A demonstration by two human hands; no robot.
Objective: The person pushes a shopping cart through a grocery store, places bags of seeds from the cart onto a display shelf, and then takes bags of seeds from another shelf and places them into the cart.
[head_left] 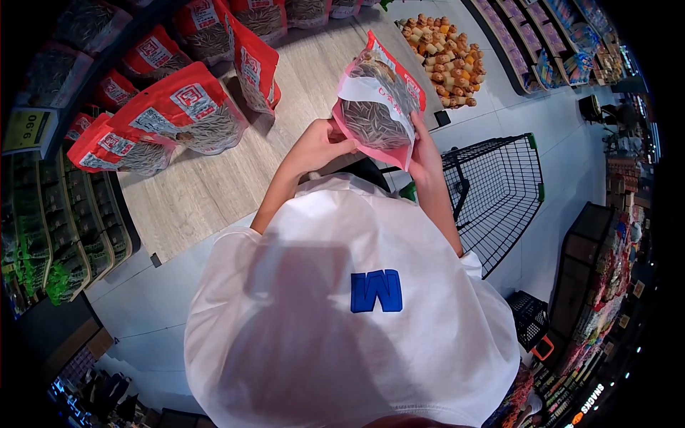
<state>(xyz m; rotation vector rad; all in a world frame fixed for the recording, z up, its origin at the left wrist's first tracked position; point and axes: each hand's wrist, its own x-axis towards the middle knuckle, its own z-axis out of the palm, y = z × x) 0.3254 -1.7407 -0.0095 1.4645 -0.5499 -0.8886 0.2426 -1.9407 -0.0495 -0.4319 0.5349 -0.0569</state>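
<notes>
Between my hands is a bag of sunflower seeds [374, 114], red at the top, pink along its lower edges, with a see-through window full of striped seeds. My left hand [321, 148] pinches its lower left side between thumb and fingers. Along the right edge, my right hand [425, 151] wraps its fingers round the bag, some of them hidden behind it. The bag is held tilted above the wood-grain display table [189, 189]. On the table's left part stand similar red bags [207, 107], in a loose row.
A black wire shopping cart [499, 185] stands on the tiled floor to the right. Beyond the table lies a pile of brown and orange pieces [446, 60]. A yellow price tag [30, 130] hangs at the left shelf. A black basket [531, 321] is at lower right.
</notes>
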